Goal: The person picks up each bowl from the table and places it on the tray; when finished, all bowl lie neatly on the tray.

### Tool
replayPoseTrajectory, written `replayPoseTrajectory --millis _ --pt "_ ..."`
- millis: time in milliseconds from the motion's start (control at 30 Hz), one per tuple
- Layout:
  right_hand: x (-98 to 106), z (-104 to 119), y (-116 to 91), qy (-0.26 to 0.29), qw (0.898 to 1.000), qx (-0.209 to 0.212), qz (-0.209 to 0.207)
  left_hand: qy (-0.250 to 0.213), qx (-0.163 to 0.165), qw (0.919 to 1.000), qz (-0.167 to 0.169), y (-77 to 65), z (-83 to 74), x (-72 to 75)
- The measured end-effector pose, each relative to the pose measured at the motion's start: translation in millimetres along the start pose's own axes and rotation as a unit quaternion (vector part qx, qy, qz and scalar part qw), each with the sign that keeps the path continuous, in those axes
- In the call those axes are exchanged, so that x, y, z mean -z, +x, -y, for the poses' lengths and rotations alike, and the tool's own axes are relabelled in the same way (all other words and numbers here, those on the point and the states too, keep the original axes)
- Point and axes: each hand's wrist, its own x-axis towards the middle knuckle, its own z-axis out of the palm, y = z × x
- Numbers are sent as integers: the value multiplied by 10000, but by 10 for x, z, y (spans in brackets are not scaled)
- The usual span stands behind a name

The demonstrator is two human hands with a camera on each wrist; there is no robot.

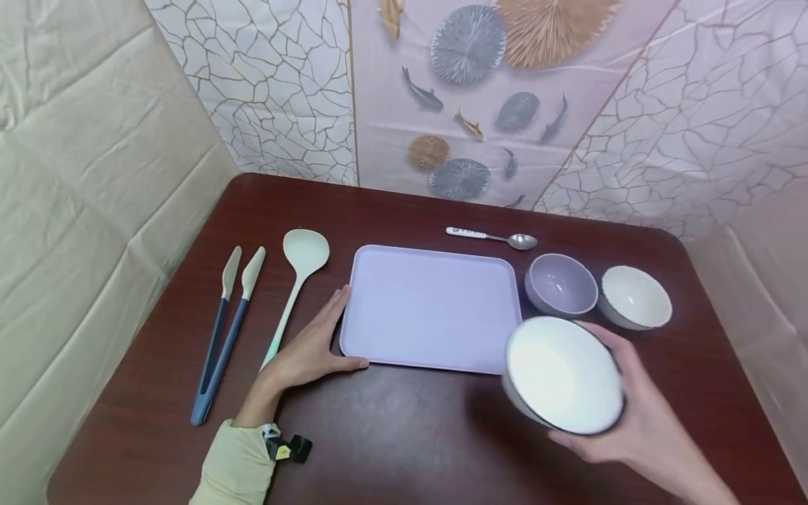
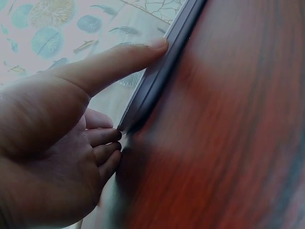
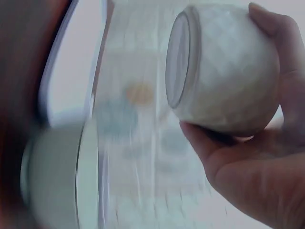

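Above the table (image 1: pixel 404 442), white bowl (image 1: pixel 564 375)

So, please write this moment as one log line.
left hand: touches lavender tray | right hand: holds dark-rimmed white bowl above table

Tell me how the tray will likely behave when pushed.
The tray should slide rather than tip, as it lies flat and low on the table. It is probably stiff: its edges run straight, with no visible sag. A push from the left hand, now at its near left corner, might swivel it, since that contact is off-centre.
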Motion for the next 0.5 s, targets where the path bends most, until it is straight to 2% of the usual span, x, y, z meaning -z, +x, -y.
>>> replayPoseTrajectory --millis 133,333,500 --pt "-442 103 416 345 9992 -223 27 9 -42 10000 -47 -1 20 -5" --pt "-1123 118 1055 1062 9916 -503 -540 -3 -113 9999 -123 -4 25 -19" --pt "-1537 62 1495 1129 9871 -725 -878 11 -41 10000 -87 -5 29 -23"
